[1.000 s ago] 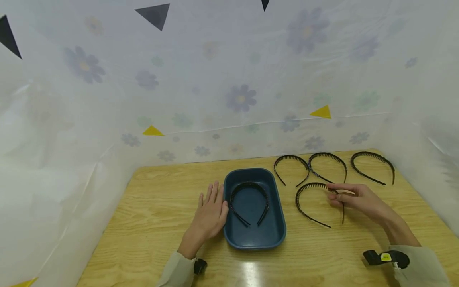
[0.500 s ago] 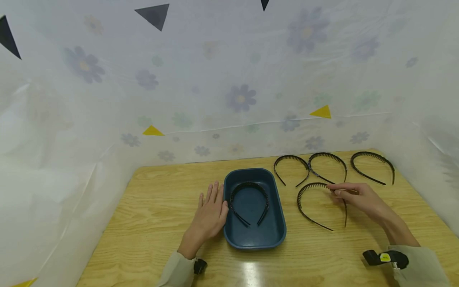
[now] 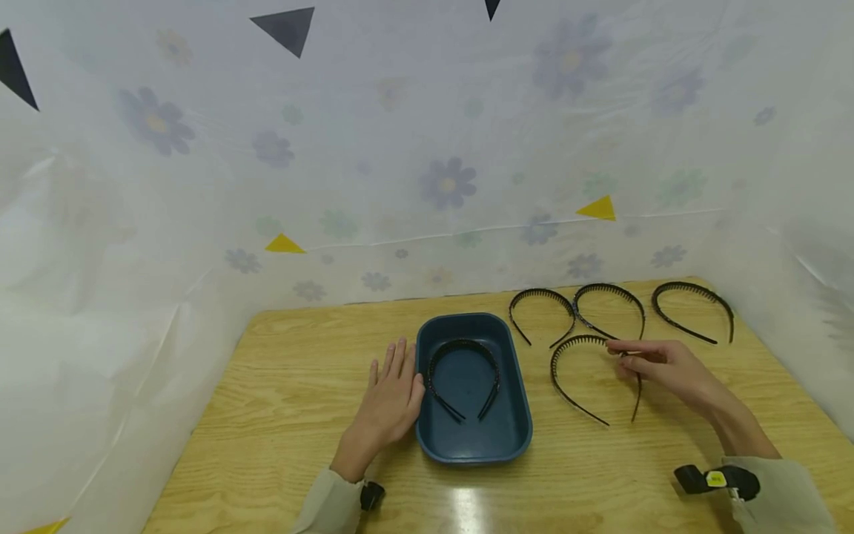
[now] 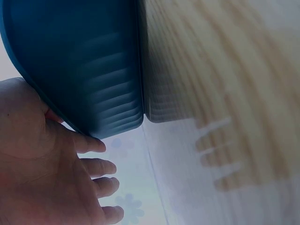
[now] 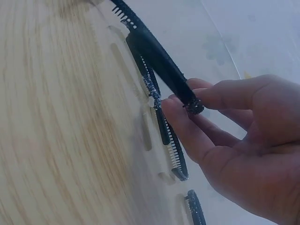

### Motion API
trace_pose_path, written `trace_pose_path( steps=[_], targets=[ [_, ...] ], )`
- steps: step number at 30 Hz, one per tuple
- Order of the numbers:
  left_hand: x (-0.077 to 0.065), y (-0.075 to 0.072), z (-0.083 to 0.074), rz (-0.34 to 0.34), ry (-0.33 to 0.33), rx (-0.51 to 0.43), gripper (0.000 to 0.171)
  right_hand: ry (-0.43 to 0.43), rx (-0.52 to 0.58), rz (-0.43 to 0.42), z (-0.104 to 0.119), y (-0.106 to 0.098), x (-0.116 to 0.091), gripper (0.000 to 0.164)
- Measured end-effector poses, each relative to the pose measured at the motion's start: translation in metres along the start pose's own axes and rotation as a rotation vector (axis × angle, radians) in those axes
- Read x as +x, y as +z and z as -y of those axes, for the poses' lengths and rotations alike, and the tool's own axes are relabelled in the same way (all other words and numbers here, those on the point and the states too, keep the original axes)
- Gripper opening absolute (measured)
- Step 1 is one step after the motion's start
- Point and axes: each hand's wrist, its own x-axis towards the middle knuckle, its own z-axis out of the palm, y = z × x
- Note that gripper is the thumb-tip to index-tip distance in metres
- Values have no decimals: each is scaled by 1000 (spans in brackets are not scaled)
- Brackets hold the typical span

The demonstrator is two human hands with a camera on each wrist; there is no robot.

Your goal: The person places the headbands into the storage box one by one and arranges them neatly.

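In the head view my right hand pinches a black toothed headband between thumb and fingers at the right side of its arch. The right wrist view shows the same headband raised over the table, its near part between the fingertips. My left hand lies along the left wall of a dark blue tray, its fingers straight. In the left wrist view the left hand touches the tray's rim. Inside the tray lies a black headband, whose ends look doubled.
A left headband, a middle headband and a right headband lie along the back right of the wooden table. The first two touch. A flowered white sheet hangs behind the table.
The held headband has swung slightly, its tips going right and then back left. The right hand barely shifts. The left hand and tray stay put.
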Motion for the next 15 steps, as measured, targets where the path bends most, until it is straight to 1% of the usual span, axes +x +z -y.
trace_pose_path(
  steps=[3, 7, 9, 15],
  targets=[
    [0, -1, -1, 1, 0, 5, 59, -8, 15, -23, 0, 0, 0, 44],
    [0, -1, -1, 2, -2, 13, 59, -39, 54, -35, -1, -1, 0, 44],
    [0, -2, -1, 3, -3, 15, 59, -48, 55, -39, -1, -1, 0, 43],
    [0, -1, -2, -5, -1, 21, 59, -23, 54, -41, 0, -1, 0, 44]
  ],
)
